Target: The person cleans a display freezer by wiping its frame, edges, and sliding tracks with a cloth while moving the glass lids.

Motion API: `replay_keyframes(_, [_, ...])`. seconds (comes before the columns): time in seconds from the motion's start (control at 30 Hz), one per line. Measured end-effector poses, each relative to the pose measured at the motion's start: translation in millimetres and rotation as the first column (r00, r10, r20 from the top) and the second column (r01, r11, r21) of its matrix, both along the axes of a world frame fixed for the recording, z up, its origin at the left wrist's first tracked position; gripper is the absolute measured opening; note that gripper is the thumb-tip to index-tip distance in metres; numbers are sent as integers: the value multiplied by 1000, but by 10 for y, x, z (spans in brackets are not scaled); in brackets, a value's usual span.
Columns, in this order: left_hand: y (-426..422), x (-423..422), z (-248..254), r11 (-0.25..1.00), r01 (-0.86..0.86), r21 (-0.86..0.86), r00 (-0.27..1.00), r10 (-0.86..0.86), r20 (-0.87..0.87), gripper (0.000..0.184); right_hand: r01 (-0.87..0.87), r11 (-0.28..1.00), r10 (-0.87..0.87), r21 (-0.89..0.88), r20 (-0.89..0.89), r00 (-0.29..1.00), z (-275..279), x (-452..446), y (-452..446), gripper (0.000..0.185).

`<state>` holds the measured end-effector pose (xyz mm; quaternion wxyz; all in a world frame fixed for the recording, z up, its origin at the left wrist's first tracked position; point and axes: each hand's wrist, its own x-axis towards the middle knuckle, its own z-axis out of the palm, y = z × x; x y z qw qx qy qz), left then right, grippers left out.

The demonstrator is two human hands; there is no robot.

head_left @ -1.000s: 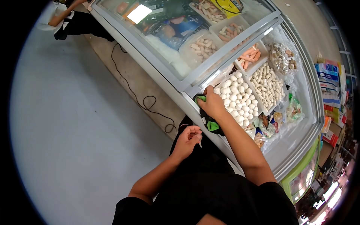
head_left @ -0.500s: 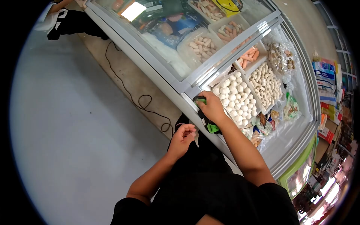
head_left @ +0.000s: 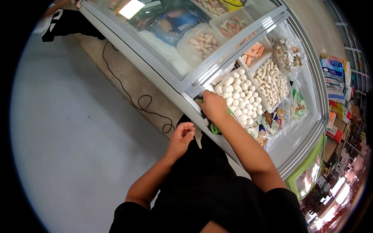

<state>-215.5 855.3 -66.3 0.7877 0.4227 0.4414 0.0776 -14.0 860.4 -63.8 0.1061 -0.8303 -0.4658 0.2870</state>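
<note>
My right hand (head_left: pixel 214 105) is closed on a black and green cloth (head_left: pixel 214 128) that lies over the near rim of the chest freezer (head_left: pixel 155 90). Just inside the rim, beside that hand, is a bin of white balls (head_left: pixel 243 97). My left hand (head_left: pixel 182 138) hangs outside the freezer with its fingers curled; a small translucent thing (head_left: pixel 198 139) shows beside its fingertips, and whether the hand holds it is unclear.
A sliding glass lid (head_left: pixel 171 31) covers the freezer's far part. Next to the balls are a bin of white pieces (head_left: pixel 271 80), sausages (head_left: pixel 253 53) and bagged food (head_left: pixel 288 54). A cable (head_left: pixel 124 88) runs along the base; a person (head_left: pixel 74 25) stands at upper left.
The view has shifted, so the freezer appears slightly further left and up. My right hand has moved a little over the cloth, hiding more of it. My left hand stays curled.
</note>
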Motion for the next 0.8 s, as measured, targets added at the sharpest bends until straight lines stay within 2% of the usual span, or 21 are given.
replay_keyframes(0.07, [40,1,43,1000,-1,23,1000,1,5,28,-102,983,96,-155,-41,995,140,92,-84,31])
replay_keyframes(0.2, [105,-26,18,997,-47,57,998,48,-27,27,-71,996,72,-53,20,997,-38,66,-324,30])
replay_keyframes(0.3, [137,-34,15,997,-58,45,998,59,-10,26,-24,999,24,42,-4,1000,-68,-11,18,31])
replay_keyframes(0.57, [196,20,46,994,-91,65,995,93,-25,26,-15,993,10,-121,-44,999,50,43,-245,32])
replay_keyframes(0.63, [186,-11,-1,991,-109,76,993,112,-33,28,-23,995,22,-92,-18,1000,-49,-1,-188,29])
replay_keyframes(0.7, [193,13,71,992,-98,81,994,102,-43,26,-4,991,-3,131,49,999,-152,-66,-48,35])
replay_keyframes(0.77, [209,56,80,991,-94,92,994,99,-49,24,-32,987,20,155,74,997,-198,-61,0,32])
replay_keyframes(0.8, [201,62,62,987,-105,121,993,111,-43,23,-59,977,37,205,111,993,-242,-70,-4,22])
